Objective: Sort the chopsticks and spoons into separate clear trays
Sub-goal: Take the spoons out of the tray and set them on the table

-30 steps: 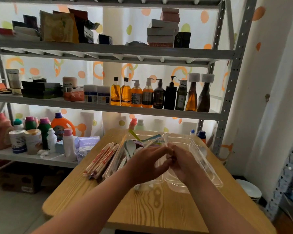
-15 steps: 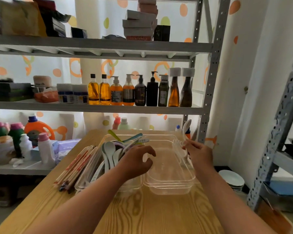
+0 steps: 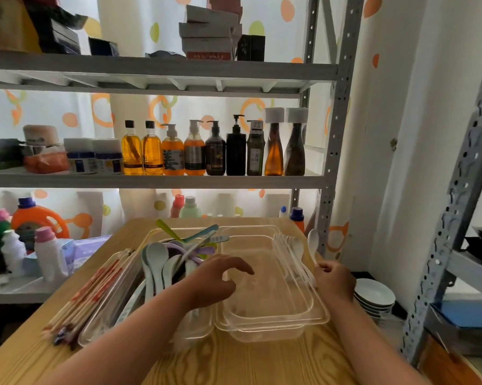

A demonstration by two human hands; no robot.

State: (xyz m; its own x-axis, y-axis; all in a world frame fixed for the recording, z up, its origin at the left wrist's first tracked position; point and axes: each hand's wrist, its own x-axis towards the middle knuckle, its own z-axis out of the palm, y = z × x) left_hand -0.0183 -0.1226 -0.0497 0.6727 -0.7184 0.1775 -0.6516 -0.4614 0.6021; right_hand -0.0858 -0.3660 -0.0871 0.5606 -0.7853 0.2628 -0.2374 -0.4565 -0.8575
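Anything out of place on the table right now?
Yes: the chopsticks lie loose on the table, left of the left tray, in no tray. The spoons in that tray are a jumble, some handles poking over its far rim. The right hand holds a white spoon outside the right tray.

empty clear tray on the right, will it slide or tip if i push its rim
Probably slides easily: the empty clear tray looks like thin plastic, holds nothing, and sits on the smooth wooden table. Tipping seems unlikely, since it is wide and low. Its walls may flex a little under a grip.
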